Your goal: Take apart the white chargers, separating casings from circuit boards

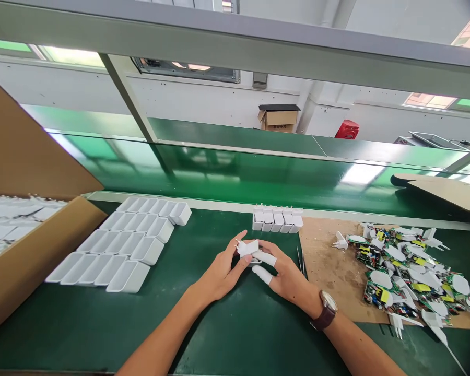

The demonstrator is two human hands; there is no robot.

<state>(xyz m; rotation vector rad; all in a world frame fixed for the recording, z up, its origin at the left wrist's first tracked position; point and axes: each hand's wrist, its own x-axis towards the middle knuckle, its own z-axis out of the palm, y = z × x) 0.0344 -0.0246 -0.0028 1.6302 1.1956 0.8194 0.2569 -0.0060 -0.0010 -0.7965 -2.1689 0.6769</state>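
In front of me, my left hand (223, 272) and my right hand (292, 277) meet over the green table. Both are closed on a white power adapter (247, 248) with plug pins pointing left. My left thumb presses on it from the near side. White finger cots cover the thumb and a finger of my right hand, hiding part of the adapter. Just beyond the hands stands a row of several white adapters (277, 220), close together. Dark tweezers (302, 261) lie to the right of my right hand.
Rows of open white plastic casings (119, 249) lie left. At far left, a cardboard box (39, 256) holds white parts. On the right, a cardboard sheet (325, 277) bears piled circuit boards (379, 279) with white plug parts. A green ledge (235, 169) runs behind the table.
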